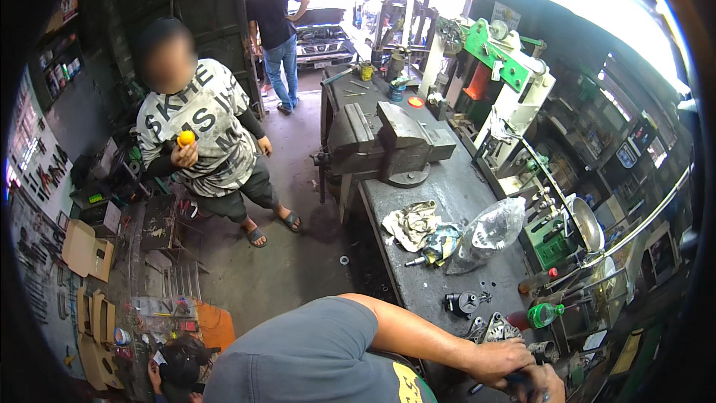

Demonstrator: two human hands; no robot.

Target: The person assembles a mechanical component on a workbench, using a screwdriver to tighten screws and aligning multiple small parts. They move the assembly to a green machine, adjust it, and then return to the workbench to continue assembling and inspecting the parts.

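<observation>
My left forearm, below a grey sleeve, reaches across to the bench at the lower right. My left hand (501, 359) is closed, its fingers curled over something dark and bluish that I cannot make out. Against it sits my right hand (548, 383), smeared by motion and partly cut by the lower edge, so its fingers do not show clearly. Just beyond the hands lies an open metal alternator housing (494, 328). A round dark motor part (462, 302) stands farther along the bench, with several small screws beside it. A cylindrical metal part (544, 351) touches the area by my right hand.
The dark workbench (447, 205) carries a large vise (395, 142), a crumpled rag (412, 225), a clear plastic bag (488, 235) and a green-capped bottle (544, 315). A person (201, 127) holding an orange fruit (186, 138) stands left; another person (276, 30) stands near a car (321, 41).
</observation>
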